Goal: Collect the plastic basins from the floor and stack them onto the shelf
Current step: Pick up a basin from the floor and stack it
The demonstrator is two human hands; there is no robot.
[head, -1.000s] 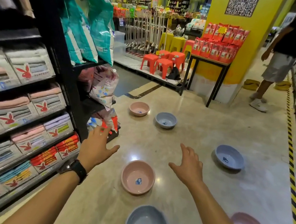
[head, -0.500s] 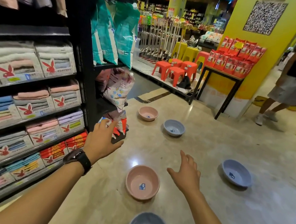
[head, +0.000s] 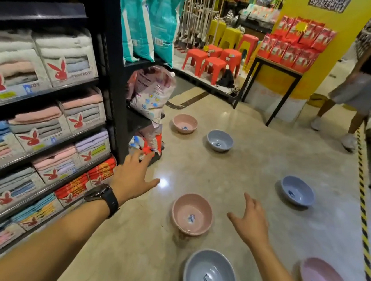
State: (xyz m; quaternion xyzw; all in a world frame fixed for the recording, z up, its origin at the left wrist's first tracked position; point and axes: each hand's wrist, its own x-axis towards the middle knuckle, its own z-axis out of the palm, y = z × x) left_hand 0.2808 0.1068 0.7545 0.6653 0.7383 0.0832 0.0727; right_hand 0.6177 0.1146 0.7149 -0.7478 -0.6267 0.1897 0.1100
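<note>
Two grips were spread and bare: my left grip [head: 134,176] and right grip [head: 251,220] hovered over the floor [head: 234,168], flanking a pink basin [head: 184,227] that held only an unreadable sticker [head: 191,218]. Towel packs [head: 66,68] on the shelf [head: 47,92] read PLAYBOY.

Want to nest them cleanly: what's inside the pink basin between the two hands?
Only a small blue-and-white sticker on the bottom of the pink basin; nothing else. What lies beneath it is covered.
</note>
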